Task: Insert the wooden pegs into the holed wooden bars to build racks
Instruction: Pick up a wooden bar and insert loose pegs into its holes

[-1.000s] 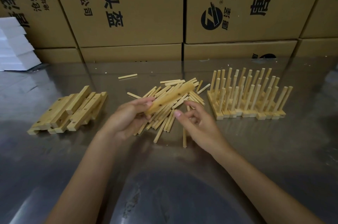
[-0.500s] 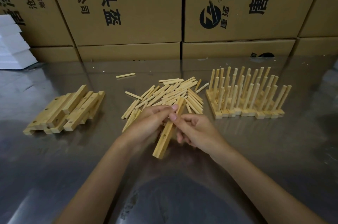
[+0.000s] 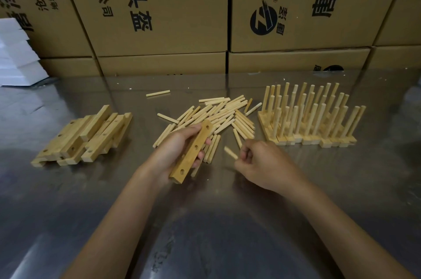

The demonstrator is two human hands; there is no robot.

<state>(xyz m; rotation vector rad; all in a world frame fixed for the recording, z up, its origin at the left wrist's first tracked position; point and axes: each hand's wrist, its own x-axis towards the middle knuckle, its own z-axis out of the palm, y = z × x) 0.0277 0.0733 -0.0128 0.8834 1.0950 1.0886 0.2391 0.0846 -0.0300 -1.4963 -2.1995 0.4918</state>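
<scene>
Beyond both hands a wall of large brown printed cardboard boxes (image 3: pixel 164 5) closed off the far edge of the dull reflective steel tabletop (image 3: pixel 216 233), and a stack of white foam slabs (image 3: pixel 16 55) sat far out past the left hand. On the right hand's far side stood the group of finished pale wooden racks (image 3: pixel 307 119), their pegs upright in close rows; well out to the left of the left hand lay the loose stack of unfilled pale wooden bars with drilled holes (image 3: pixel 84 137). Between the two, just beyond the fingers of both hands, lay the scattered heap of short round pale wooden pegs (image 3: pixel 218 114), with one stray peg (image 3: pixel 158 93) farther off. The left hand (image 3: pixel 175 148) was closed around a single holed wooden bar (image 3: pixel 193 151), held clear of the table with its holed face turned up; its long axis ran from near the left wrist away and slightly rightward toward the heap. The right hand (image 3: pixel 262 162) pinched one short wooden peg (image 3: pixel 230 153) at its fingertips, the peg's free end pointing left and away toward the bar, near it but not touching. The right hand was thus the one to close the gap: the peg lay just right of the bar's middle holes, and by my judgement it needed tipping end-on to the holed face before it could go in. No peg was yet seated in this bar.
</scene>
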